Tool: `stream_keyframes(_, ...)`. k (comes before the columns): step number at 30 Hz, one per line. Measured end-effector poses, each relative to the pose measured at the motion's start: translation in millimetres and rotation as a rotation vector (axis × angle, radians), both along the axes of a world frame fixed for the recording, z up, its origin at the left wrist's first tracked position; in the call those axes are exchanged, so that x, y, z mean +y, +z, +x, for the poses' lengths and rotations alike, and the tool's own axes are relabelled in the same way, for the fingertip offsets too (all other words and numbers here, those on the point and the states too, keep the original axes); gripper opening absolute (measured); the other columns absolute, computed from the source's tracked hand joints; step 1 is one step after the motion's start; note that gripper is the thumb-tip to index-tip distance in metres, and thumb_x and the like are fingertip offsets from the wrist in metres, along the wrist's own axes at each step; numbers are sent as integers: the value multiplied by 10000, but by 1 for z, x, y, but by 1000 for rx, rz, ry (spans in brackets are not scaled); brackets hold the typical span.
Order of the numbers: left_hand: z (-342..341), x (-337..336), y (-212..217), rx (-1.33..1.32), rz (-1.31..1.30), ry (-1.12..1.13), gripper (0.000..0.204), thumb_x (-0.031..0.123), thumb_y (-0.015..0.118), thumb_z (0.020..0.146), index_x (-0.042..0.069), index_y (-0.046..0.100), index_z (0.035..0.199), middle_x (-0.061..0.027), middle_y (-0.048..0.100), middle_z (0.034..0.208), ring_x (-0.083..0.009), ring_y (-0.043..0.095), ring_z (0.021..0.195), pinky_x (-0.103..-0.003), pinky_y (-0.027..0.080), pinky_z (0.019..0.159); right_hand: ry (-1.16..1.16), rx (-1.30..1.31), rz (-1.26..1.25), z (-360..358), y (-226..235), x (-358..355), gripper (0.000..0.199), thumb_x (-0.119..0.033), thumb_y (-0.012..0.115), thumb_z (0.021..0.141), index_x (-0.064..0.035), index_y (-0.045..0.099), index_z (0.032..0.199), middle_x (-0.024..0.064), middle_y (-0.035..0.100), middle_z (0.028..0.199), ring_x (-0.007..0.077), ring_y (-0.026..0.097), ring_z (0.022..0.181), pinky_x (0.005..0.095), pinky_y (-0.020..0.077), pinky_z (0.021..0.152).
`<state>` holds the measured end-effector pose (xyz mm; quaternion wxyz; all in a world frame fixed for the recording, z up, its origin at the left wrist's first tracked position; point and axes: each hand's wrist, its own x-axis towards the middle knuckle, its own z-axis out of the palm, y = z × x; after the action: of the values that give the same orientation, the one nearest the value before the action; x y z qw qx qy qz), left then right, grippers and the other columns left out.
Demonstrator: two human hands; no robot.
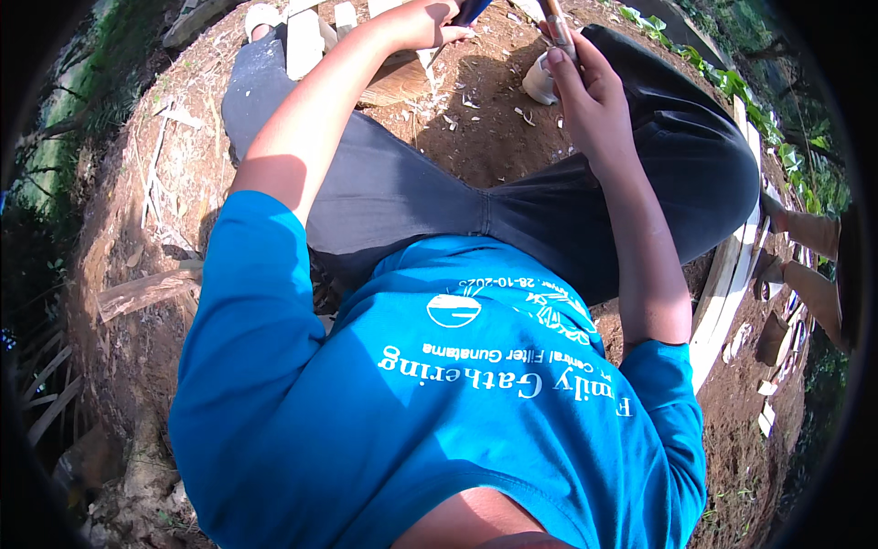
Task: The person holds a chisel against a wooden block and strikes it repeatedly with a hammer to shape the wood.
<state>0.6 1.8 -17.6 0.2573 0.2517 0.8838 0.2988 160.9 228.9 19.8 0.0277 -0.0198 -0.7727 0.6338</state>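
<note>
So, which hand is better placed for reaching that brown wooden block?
Probably the left hand: it's nearer the brown wooden block. The right hand is farther across, gripping a slim tool. The left may not be free: a dark blue object shows beside it.

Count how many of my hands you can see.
2: your left hand, partly cut off by the top edge, beside a dark blue object; your right hand, farther right, holding a slim brown-and-grey tool.
</note>
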Motion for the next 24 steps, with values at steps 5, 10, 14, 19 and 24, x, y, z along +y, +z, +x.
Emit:
stream_keyframes(5, -38, 26, 31, 434, 47, -173, 363, 357, 728, 916, -2, 683, 942, -195, 699, 814, -319, 696, 754, -443, 528, 650, -101, -42, -165, 2, 29, 8, 397, -258, 515, 1106, -79, 529, 1460, -55, 375, 674, 19, 334, 443, 200, 264, 395)
stream_keyframes(10, -45, 21, 37, 466, -12, -243, 322, 331, 757, 851, 14, 723, 895, -215, 715, 821, -354, 719, 799, -464, 552, 706, -56, -109, -175, -2, 35, 4, 399, -250, 503, 1109, -67, 520, 1463, -46, 354, 680, 22, 332, 460, 210, 276, 409)
stream_keyframes(14, -28, 18, 17, 513, -29, -212, 285, 280, 767, 847, 8, 718, 918, -217, 715, 839, -347, 718, 807, -467, 545, 706, 0, -122, -155, -1, 33, 4, 402, -256, 513, 1108, -60, 520, 1459, -43, 355, 684, 22, 330, 460, 207, 272, 406)
stream_keyframes(19, -25, 17, 10, 412, 36, -238, 279, 268, 750, 888, 4, 694, 956, -215, 696, 865, -361, 692, 835, -468, 535, 740, -1, -138, -116, -1, 32, 5, 403, -256, 516, 1108, -48, 525, 1453, -42, 368, 684, 23, 344, 459, 203, 279, 407)
stream_keyframes(24, -25, 16, 4, 408, 46, -242, 267, 268, 730, 918, 11, 682, 976, -207, 682, 860, -348, 678, 820, -454, 532, 743, -12, 91, -164, -2, 29, 5, 378, -242, 514, 1108, -57, 540, 1436, -36, 388, 684, 30, 372, 461, 200, 292, 408)
